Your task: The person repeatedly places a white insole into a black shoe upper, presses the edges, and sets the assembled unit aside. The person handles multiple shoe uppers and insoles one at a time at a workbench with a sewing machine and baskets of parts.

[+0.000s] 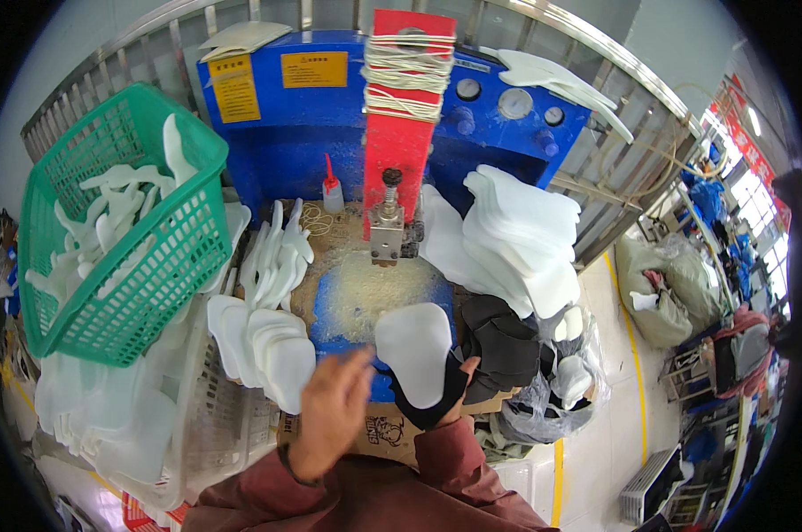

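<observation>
In my right hand (461,381), near the front of the machine's bed, is a black sheet piece (429,415), with my thumb over its right edge. A white foam pad (419,346), wide at the far end and narrower toward me, lies on top of the black piece. Just left of them, my left hand (330,408) hovers with fingers stretched out and slightly blurred, holding nothing I can see. Beyond the pad is the blue machine bed (334,301), dusted with pale yellow residue. A metal press head (386,232) on a red arm (399,133) stands over it.
Stacked white pads (281,350) lie left of the bed; larger white sheets (521,230) and black pieces (498,346) lie right. A green basket (126,310) of white parts stands far left. A red-tipped bottle (332,191) is behind. A plastic bag (587,381) sits at right.
</observation>
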The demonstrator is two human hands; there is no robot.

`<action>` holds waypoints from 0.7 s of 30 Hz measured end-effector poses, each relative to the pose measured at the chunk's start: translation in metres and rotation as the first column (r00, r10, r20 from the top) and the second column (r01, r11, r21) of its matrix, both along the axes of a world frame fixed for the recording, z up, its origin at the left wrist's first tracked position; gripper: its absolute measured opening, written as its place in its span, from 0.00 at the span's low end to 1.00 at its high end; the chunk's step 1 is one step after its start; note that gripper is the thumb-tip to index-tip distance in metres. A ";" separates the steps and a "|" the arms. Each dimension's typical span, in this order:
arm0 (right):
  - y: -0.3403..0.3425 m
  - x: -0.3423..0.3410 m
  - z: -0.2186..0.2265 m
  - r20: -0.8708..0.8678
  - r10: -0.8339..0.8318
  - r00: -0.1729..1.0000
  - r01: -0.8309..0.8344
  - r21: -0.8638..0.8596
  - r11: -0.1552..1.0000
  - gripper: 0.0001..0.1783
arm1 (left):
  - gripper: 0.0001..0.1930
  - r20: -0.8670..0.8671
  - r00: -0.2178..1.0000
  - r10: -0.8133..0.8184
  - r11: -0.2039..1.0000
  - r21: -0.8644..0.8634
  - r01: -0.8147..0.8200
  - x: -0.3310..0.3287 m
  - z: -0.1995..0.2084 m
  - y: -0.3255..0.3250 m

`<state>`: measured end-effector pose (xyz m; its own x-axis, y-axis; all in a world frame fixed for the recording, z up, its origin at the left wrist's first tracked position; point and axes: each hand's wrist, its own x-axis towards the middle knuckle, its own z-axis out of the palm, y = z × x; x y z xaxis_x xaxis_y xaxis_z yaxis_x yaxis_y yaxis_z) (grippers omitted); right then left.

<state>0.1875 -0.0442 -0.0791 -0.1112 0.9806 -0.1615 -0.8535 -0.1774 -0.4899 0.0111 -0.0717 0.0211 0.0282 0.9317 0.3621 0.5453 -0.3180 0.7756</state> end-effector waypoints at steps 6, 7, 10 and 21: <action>-0.008 -0.005 0.025 0.060 0.073 0.995 -0.085 0.218 0.972 0.66 | 0.11 0.420 0.906 0.052 0.919 -0.375 0.121 -0.016 -0.027 0.025; -0.009 -0.005 0.027 0.053 0.098 0.994 -0.108 0.241 0.965 0.67 | 0.11 0.482 0.874 0.062 0.893 -0.419 0.167 -0.015 -0.031 0.024; -0.013 -0.005 0.028 0.126 0.140 0.982 -0.163 0.196 0.967 0.70 | 0.11 0.603 0.797 0.037 0.884 -0.392 0.256 -0.017 -0.040 0.025; -0.019 -0.009 0.020 0.094 0.032 0.995 -0.044 0.134 0.990 0.65 | 0.09 0.509 0.856 0.093 0.930 -0.351 0.108 -0.004 -0.061 0.027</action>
